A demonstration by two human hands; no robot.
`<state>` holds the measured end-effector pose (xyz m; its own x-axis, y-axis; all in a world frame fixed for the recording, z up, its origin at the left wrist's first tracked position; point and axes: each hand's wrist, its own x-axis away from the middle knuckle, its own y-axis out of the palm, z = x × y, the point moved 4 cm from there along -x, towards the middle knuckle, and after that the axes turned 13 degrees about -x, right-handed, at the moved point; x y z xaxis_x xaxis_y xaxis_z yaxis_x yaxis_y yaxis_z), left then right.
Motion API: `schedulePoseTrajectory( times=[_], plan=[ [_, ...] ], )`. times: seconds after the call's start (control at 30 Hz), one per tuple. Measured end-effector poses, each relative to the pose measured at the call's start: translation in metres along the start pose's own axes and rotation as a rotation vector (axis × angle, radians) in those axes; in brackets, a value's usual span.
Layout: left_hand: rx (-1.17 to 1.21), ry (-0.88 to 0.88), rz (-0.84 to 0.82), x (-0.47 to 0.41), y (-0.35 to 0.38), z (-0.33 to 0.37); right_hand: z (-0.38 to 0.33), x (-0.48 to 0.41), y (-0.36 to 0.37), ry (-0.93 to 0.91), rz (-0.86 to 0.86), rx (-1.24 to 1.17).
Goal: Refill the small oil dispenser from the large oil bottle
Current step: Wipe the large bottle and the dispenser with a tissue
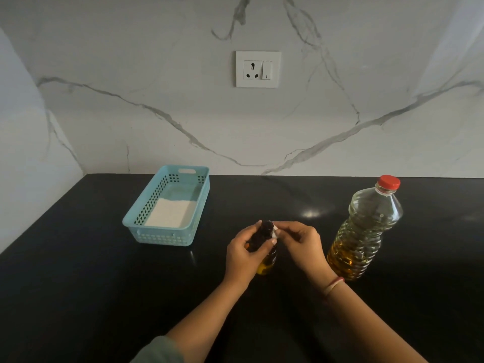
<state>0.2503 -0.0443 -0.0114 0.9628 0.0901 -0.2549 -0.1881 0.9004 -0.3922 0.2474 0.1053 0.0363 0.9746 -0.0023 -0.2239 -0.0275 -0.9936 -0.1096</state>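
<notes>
The left hand [245, 254] is gripping the small oil dispenser [265, 267] on the black counter [104, 284], while the right hand [301, 244] is pinching a small white piece [275, 232], possibly a stopper, at its dark top. The large oil bottle [364, 231], red-capped, is standing to the right of the dispenser, and a blue basket [162, 235] is sitting behind-left of it.

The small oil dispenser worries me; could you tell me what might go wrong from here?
The left hand grips the small oil dispenser high while the right hand pinches a white piece at its top; a jerk could tip it and spill oil on the counter. The large oil bottle stands beside the right forearm and might be knocked over, though its red cap is on.
</notes>
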Motion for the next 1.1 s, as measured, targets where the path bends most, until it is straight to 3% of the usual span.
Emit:
schedulePoseTrajectory(
  times=[0.13, 0.4, 0.63, 0.93, 1.1],
  plan=[
    [-0.006, 0.001, -0.027, -0.001, -0.001, 0.0, 0.003, 0.002, 0.002, 0.068, 0.023, 0.056],
    [0.004, 0.017, -0.031, -0.002, -0.001, -0.002, -0.005, 0.01, -0.001, -0.066, 0.014, 0.162],
    [-0.026, 0.01, -0.036, 0.0, 0.0, 0.001, -0.015, -0.028, 0.008, 0.058, -0.171, 0.171],
    [-0.03, 0.008, 0.018, 0.0, 0.003, -0.002, 0.001, -0.012, -0.005, 0.069, -0.063, 0.06],
    [-0.034, 0.036, 0.041, 0.0, 0.002, 0.003, -0.007, -0.034, 0.006, 0.038, -0.214, 0.174]
  ],
)
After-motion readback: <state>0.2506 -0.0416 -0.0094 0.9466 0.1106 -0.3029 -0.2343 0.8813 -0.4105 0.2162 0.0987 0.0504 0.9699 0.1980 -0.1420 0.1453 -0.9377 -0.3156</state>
